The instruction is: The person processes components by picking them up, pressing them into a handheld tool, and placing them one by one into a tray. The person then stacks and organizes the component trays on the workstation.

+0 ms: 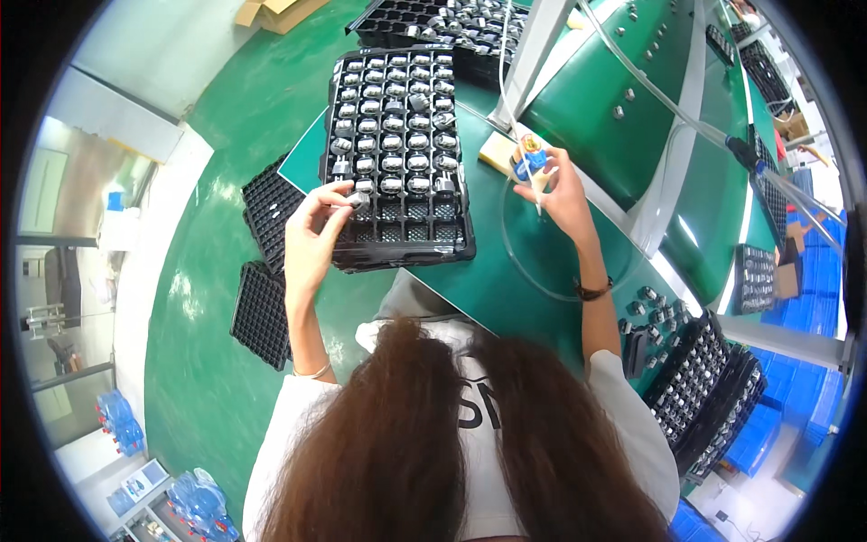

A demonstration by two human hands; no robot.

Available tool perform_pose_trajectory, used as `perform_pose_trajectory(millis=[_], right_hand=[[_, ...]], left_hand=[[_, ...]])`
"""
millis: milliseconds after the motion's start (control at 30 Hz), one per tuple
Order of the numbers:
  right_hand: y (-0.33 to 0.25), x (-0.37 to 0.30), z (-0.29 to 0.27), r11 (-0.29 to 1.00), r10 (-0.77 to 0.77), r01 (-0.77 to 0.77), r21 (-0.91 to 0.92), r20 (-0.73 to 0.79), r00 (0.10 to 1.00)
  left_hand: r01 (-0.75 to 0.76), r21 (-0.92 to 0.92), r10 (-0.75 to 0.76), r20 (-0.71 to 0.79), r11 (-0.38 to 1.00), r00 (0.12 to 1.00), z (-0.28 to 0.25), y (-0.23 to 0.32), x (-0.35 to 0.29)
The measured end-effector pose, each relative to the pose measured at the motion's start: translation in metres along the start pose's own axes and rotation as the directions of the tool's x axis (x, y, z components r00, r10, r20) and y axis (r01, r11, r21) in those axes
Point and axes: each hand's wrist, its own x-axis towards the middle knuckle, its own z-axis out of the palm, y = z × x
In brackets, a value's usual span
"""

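A black compartment tray (406,253) lies in front of me on the green table, most of its cells filled with small shiny metal parts. My left hand (313,237) is at the tray's near left corner. Its thumb and fingers are closed on one silver metal part (359,200), just over the near cells. Right of the tray, my right hand (566,200) grips a slim white pointed tool (538,191). Behind those fingers stands a small container (533,163) wrapped in blue, with orange-yellow at its top; whether the hand touches it I cannot tell.
A thin clear hose (510,239) loops over the table beside my right hand. A green conveyor belt (591,122) carrying scattered metal parts runs beyond a white frame. More filled trays (691,384) sit at the right; stacked black trays (262,312) are low at the left.
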Motion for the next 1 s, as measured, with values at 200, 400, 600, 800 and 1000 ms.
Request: perform_pose_trajectory(millis=[200,400,600,800,1000], right_hand=[[0.012,0.016,0.024,0.989,-0.079,0.102,0.104,-0.201,0.976],[0.031,0.045,0.023,0.988,-0.128,0.152,0.042,-0.348,0.929],[0.131,0.094,-0.057,0.973,-0.049,-0.107,-0.205,-0.633,0.773],[0.159,0.102,-0.073,0.914,0.023,-0.269,-0.302,-0.625,0.780],[0.152,0.100,-0.080,0.882,0.083,-0.353,-0.310,-0.637,0.766]], left_hand=[[0.273,-0.663,-0.207,0.180,0.697,0.962,0.031,0.010,0.002],[0.382,-0.733,-0.265,0.277,0.562,0.923,0.074,-0.006,0.000],[0.361,-0.725,-0.229,0.278,0.587,0.933,0.088,0.004,0.001],[0.394,-0.716,-0.258,0.299,0.576,0.919,0.104,0.014,0.003],[0.406,-0.696,-0.198,0.362,0.592,0.911,0.122,0.005,0.003]])
